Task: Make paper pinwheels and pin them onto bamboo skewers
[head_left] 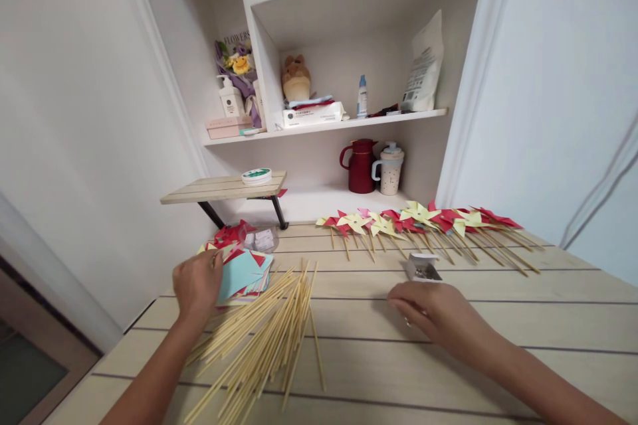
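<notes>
On the left, my left hand [198, 282] is closed with curled fingers beside a stack of coloured paper sheets [244, 275], light blue on top. Red cut paper pieces [232, 236] lie just behind it; what its fingers hold, if anything, is hidden. My right hand [438, 312] is closed in a pinch over the table, just in front of a small open white box [417, 268] with little metal pieces inside. A tiny shiny spot shows under its fingers, too small to name. Between the hands lies a loose pile of thin wooden sticks [272, 339].
Finished paper pinwheels [419, 214] on sticks, red and pale yellow, lie in a row along the table's back right. A small raised wooden stand [224, 187] holds a round white-and-green container [256, 176]. Behind are a red jug [361, 166] and a lidded cup [391, 169].
</notes>
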